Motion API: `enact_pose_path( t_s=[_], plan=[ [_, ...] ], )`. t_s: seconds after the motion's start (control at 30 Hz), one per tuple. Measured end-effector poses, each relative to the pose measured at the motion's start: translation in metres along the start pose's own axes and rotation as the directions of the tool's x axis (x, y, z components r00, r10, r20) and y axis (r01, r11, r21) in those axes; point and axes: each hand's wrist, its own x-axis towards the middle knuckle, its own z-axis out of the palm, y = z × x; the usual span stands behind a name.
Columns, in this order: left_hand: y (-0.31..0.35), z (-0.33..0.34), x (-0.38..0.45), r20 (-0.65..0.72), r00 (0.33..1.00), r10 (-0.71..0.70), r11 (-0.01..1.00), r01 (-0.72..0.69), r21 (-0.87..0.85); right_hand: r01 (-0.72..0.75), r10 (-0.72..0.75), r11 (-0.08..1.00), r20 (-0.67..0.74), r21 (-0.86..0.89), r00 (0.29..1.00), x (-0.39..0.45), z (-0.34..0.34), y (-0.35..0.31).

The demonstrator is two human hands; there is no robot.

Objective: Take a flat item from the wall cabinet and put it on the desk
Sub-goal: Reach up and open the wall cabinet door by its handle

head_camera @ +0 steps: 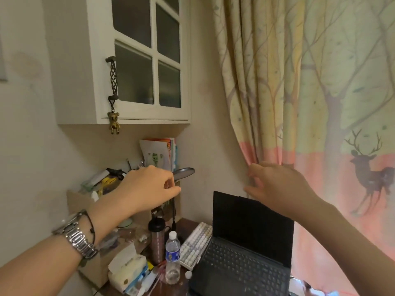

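1. We stand in a corner with a pale wall on the left and a tree-and-deer curtain (310,82) on the right; below us the desk (183,226) is crowded, with little bare dark wood showing.
2. High on the left hangs the wall cabinet (128,60). Its glazed door is shut, so the flat item we want is not visible; behind the frosted panes we cannot tell what lies inside.
3. The twisted metal door handle (112,77) sits at the door's left edge, with a small bear charm (114,122) dangling from it. We judge this is the thing to pull first.
4. Our left hand (149,186), a metal watch (78,236) on its wrist, is raised well below the handle, fingers loosely curled, holding nothing.
5. Under it crowd a desk organiser, a lamp head (184,173), a dark tumbler (157,240) and a water bottle (172,257), all easily knocked.
6. The open laptop (245,248) takes the middle, a pale keyboard (195,245) beside it, leaving little room to land anything.
7. Our right hand (280,186) hovers near the curtain edge, fingers loosely spread, empty.
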Motion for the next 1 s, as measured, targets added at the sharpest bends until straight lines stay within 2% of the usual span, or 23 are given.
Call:
enact_pose_path(
  t_s=[0.27,0.43,0.57,0.77,1.0],
  plan=[
    [0.004,0.022,0.055,0.019,0.998,-0.054,0.998,0.053,0.034,0.045,-0.045,0.999,0.013,-0.027,0.999,0.053,0.043,0.040],
    [0.002,0.029,0.088,-0.016,0.988,-0.153,0.986,0.154,0.058,0.142,-0.142,0.990,-0.005,0.000,0.990,0.101,0.061,0.058],
    [-0.007,0.024,0.105,-0.077,0.969,-0.235,0.966,0.242,0.095,0.216,-0.215,0.976,-0.049,0.016,0.975,0.141,0.069,0.058],
    [-0.021,0.022,0.111,-0.069,0.949,-0.308,0.933,0.315,0.173,0.293,-0.284,0.949,-0.088,0.114,0.955,0.174,0.080,0.046],
    [-0.032,0.011,0.125,-0.116,0.935,-0.336,0.923,0.352,0.156,0.337,-0.326,0.931,-0.097,0.142,0.940,0.201,0.091,0.040]
  ],
)
